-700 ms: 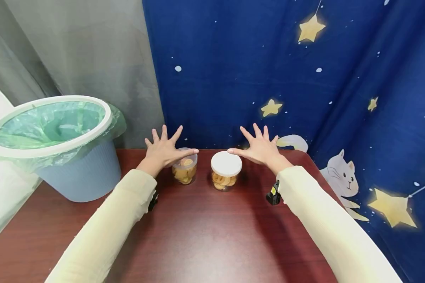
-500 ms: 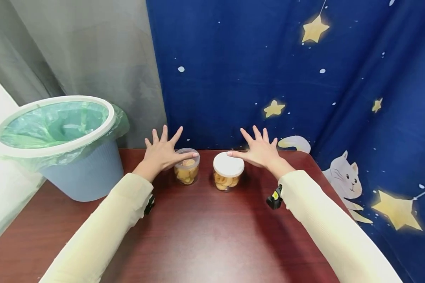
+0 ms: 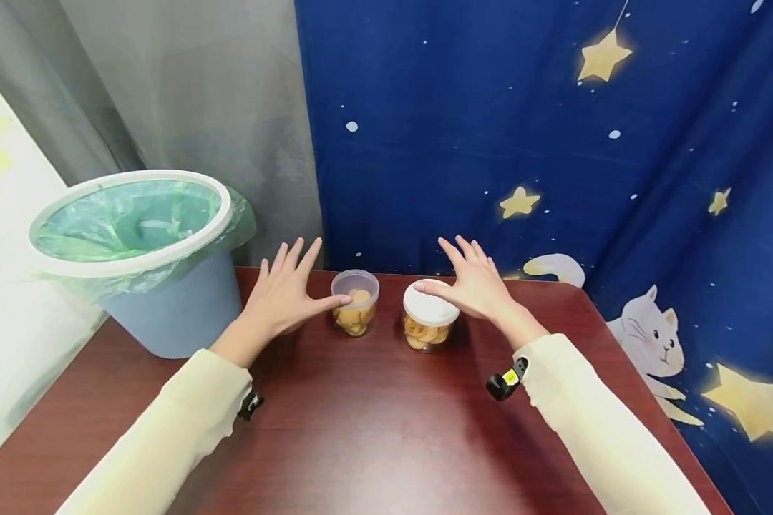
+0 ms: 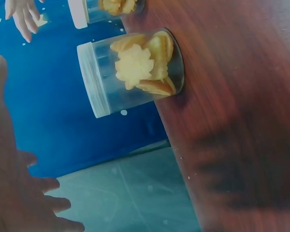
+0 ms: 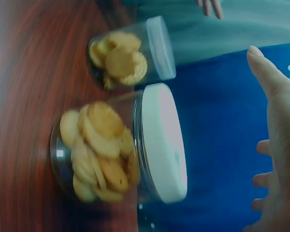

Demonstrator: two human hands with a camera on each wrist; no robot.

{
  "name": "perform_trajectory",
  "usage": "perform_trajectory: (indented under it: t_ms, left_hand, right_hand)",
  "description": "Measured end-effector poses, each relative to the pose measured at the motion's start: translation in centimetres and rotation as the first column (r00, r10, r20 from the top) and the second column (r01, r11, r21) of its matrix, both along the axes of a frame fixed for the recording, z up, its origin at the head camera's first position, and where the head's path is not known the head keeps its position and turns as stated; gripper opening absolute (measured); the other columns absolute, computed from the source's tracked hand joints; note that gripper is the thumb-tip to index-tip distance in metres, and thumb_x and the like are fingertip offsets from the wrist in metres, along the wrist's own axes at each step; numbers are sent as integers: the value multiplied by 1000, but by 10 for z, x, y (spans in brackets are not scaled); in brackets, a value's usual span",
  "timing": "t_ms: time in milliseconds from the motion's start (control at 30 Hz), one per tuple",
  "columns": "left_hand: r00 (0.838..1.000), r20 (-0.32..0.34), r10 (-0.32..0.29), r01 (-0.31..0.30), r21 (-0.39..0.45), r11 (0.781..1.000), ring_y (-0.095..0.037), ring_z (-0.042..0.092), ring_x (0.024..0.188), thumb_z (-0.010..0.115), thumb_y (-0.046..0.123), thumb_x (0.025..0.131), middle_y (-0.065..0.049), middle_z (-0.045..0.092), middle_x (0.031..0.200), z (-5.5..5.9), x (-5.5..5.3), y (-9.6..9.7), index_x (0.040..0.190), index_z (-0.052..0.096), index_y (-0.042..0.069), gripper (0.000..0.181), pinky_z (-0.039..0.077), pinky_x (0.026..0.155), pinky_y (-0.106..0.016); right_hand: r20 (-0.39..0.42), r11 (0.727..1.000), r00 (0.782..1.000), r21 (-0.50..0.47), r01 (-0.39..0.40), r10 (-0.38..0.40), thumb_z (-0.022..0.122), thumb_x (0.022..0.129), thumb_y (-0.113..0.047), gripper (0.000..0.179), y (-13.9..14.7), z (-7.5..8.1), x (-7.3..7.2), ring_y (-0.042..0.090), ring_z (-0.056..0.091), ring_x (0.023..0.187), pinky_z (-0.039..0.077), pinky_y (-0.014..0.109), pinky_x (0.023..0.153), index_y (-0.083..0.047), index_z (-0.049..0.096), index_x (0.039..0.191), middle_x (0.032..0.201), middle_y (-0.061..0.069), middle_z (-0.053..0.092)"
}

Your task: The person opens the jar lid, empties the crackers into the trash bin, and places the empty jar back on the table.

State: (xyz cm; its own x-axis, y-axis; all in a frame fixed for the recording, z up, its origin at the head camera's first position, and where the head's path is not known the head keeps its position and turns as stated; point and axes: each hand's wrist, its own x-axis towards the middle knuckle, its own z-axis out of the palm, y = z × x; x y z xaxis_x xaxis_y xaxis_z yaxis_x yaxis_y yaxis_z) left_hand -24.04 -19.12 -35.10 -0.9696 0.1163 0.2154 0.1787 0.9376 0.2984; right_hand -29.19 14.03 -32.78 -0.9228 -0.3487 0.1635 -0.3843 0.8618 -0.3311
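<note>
Two round see-through jars of cookies stand upright near the table's back edge. The left jar (image 3: pixel 354 320) has a translucent lid (image 4: pixel 93 79) and flower-shaped cookies (image 4: pixel 134 66) inside. On the wider right jar (image 5: pixel 99 150) sits a white lid (image 5: pixel 163 142), with ring-like cookies (image 3: pixel 425 332) below it. My left hand (image 3: pixel 280 297) hovers left of the left jar, its thumb overlapping that jar in the head view. My right hand (image 3: pixel 481 290) is raised by the right jar, fingers straight; the right wrist view shows a gap between the thumb (image 5: pixel 266 72) and the lid.
A blue bin (image 3: pixel 170 311) with a white rim and green liner bag stands on the table's left side. Behind the table (image 3: pixel 361 429) hang a grey curtain (image 3: pixel 219 93) and a blue starry curtain (image 3: pixel 425 143).
The head view has turned slightly left. My left hand has drawn left, away from the left jar, uncovering more of it. Fingers of both hands are less widely spread. The jars stay put.
</note>
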Motion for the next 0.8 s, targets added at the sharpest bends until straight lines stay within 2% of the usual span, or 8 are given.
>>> perform_trajectory:
  t_ms: [100,167,267,367,500,600,700,800]
  left_hand:
    - [1000,-5,-12,12,26,1000,-45,20,154,60,81,80,-21,24,167,-3,9,-4,163,17,13,116,14,121,-70]
    - [1000,-3,-19,19,56,998,-44,24,153,61,77,83,-21,27,165,-6,13,-6,162,21,9,112,18,121,-68]
    - [1000,3,-28,28,120,992,-42,30,151,63,70,87,-23,31,163,-17,17,-6,161,23,7,105,24,121,-64]
    - [1000,19,-25,20,210,977,-40,31,151,63,66,90,-21,30,164,-28,17,-6,161,23,7,100,28,121,-61]
    - [999,45,-8,-6,315,949,-37,31,152,61,65,92,-18,29,165,-42,16,-5,161,23,9,97,32,119,-60]
    - [999,40,-4,-11,369,929,-37,33,151,58,64,94,-18,30,164,-50,12,-4,161,23,10,93,32,119,-59]
    - [999,38,3,-19,419,908,-37,34,151,56,63,96,-18,32,163,-57,7,-5,161,24,11,89,31,120,-58]
    - [999,29,21,-33,476,879,-38,32,151,55,59,98,-19,32,163,-61,1,-5,161,25,11,84,29,122,-58]
  right_hand:
    - [-28,993,999,-111,-45,42,69,84,-65,94,-5,-4,3,40,14,157,18,64,124,-24,31,160,168,13,24]
    - [-61,976,995,-199,-85,74,74,84,-56,90,-11,-8,7,35,17,158,21,62,124,-22,36,158,167,10,28]
    - [-138,934,984,-321,-154,115,81,82,-46,84,-22,-15,15,29,26,156,28,58,122,-22,44,153,164,6,35]
    - [-199,890,971,-405,-207,135,85,80,-41,81,-37,-21,25,25,34,152,34,54,120,-23,49,150,162,3,40]
    - [-217,836,963,-490,-247,157,87,78,-36,84,-59,-32,38,22,34,152,34,53,121,-23,47,151,161,2,40]
    - [-240,801,956,-531,-277,171,86,78,-38,90,-75,-43,42,24,31,154,31,53,122,-21,41,155,163,4,38]
    - [-258,767,950,-570,-296,175,81,80,-53,99,-89,-56,42,27,30,154,31,52,123,-19,32,159,165,6,33]
    - [-224,716,956,-636,-289,188,73,80,-68,108,-100,-67,41,29,31,153,32,51,122,-20,21,162,168,7,26]
